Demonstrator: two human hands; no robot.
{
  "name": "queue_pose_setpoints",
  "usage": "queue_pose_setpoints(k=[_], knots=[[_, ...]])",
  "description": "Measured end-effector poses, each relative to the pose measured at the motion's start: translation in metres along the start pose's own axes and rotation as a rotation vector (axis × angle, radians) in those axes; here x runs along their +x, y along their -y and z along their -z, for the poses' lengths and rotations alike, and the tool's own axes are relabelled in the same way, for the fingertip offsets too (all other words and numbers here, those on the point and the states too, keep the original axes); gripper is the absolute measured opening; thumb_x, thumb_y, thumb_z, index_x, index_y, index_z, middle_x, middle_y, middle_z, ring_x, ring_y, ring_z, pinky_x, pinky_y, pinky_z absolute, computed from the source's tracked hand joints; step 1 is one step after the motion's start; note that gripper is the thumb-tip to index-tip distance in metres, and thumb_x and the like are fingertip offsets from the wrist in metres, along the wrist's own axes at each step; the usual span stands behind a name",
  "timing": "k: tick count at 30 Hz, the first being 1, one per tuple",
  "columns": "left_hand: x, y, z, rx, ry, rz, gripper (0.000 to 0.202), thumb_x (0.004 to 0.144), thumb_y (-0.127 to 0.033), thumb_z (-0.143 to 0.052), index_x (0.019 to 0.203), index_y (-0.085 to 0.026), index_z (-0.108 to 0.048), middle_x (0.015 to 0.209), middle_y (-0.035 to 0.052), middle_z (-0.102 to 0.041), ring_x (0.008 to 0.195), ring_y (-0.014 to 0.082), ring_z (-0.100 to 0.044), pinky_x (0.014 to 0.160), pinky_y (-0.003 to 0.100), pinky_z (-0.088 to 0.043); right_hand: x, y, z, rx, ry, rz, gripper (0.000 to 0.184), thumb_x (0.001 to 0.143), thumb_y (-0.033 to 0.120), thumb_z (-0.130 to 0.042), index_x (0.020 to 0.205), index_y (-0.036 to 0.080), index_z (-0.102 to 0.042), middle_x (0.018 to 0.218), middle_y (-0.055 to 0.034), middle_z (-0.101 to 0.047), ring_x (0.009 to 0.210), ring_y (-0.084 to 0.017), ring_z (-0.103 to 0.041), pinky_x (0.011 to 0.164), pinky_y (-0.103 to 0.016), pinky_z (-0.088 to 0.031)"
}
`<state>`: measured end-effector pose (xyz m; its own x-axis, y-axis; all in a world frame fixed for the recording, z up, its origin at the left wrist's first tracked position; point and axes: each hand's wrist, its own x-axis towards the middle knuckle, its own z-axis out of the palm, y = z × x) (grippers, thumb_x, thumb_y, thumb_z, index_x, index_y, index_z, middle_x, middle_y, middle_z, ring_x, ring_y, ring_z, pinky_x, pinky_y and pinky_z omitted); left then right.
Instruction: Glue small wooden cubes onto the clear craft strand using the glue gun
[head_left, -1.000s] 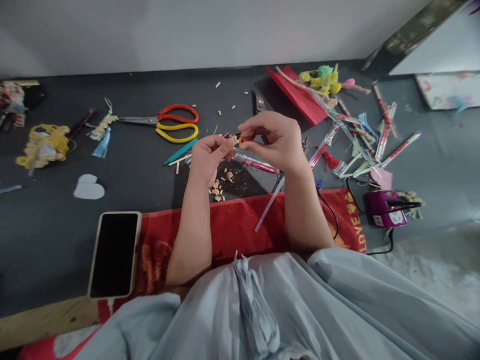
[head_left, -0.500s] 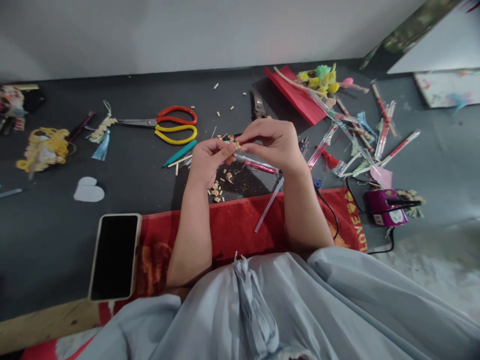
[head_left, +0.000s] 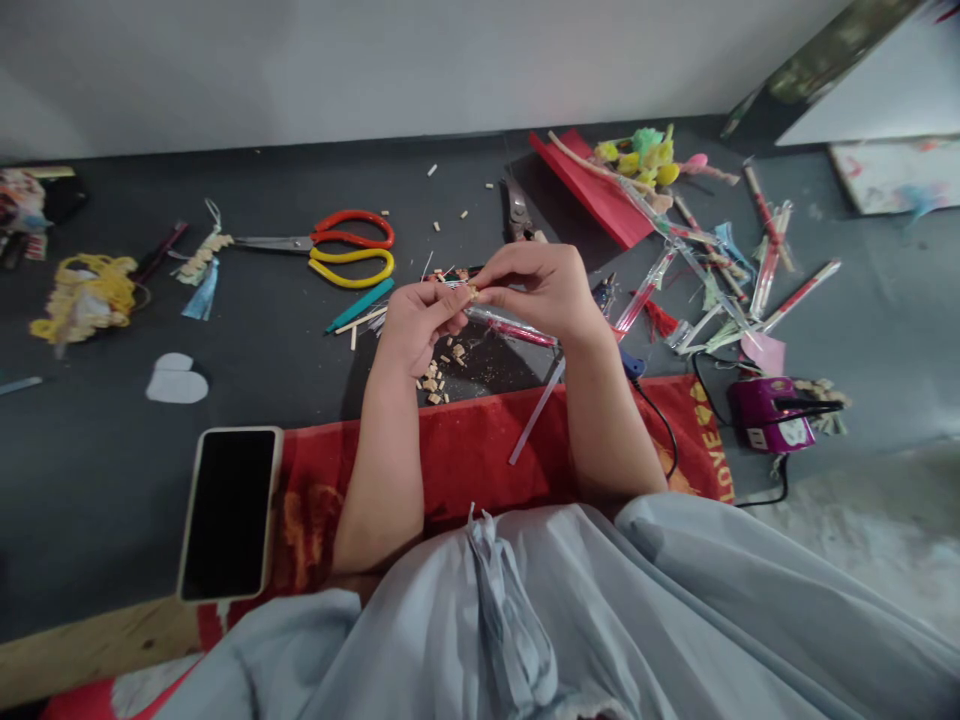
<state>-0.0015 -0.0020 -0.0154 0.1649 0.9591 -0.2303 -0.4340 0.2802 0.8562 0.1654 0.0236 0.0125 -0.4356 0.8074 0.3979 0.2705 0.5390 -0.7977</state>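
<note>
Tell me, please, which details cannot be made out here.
Held piece, head view: too small, largely covered by left hand and right hand.
Metal tool, head view: handle end hidden behind right hand.
White sheet, head view: cut off by the picture's right edge.

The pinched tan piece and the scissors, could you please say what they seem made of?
Tan piece: possibly wood, pale like the loose chips; too small to judge its finish.
Scissors: blades likely steel, grey with a dull sheen; handles probably plastic, smooth, one red, one yellow.
</note>
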Motion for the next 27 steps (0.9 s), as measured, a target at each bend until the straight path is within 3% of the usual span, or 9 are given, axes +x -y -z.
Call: queue_pose_setpoints(k=[15, 22, 27], knots=[[0.000, -0.002, 0.001, 0.001, -0.005, 0.117, 0.024, 0.069, -0.029, -0.076, 0.056, -0.014, -0.062, 0.045, -0.0041, -0.054, 0.039, 0.0009, -0.046, 0.038, 0.013, -0.033, 0.001, -0.002, -0.004, 0.025, 0.007, -0.067, 0.024, 0.074, 0.034, -0.073, 0.080, 0.011, -0.072, 0.074, -0.0040, -0.069, 0.068, -0.008, -0.061, 0.060, -0.021, -0.047], [0.001, -0.001, -0.004, -0.001, -0.031, -0.072, 0.032, 0.064, -0.038, -0.079, 0.057, -0.015, -0.059, 0.049, -0.0050, -0.055, 0.044, 0.0008, -0.049, 0.043, 0.013, -0.038, 0.003, -0.003, -0.011, 0.181, -0.059, -0.209, 0.034, 0.072, 0.047, -0.072, 0.080, 0.014, -0.071, 0.074, -0.0015, -0.068, 0.068, -0.008, -0.062, 0.062, -0.021, -0.052], [0.003, 0.000, -0.006, -0.022, -0.068, -0.118, 0.038, 0.055, -0.045, -0.082, 0.057, -0.015, -0.059, 0.049, -0.0058, -0.054, 0.044, 0.0010, -0.048, 0.044, 0.013, -0.038, 0.004, -0.005, -0.016, 0.293, -0.073, -0.283, 0.039, 0.066, 0.050, -0.075, 0.077, 0.013, -0.070, 0.066, 0.0005, -0.064, 0.059, -0.006, -0.057, 0.056, -0.019, -0.050]])
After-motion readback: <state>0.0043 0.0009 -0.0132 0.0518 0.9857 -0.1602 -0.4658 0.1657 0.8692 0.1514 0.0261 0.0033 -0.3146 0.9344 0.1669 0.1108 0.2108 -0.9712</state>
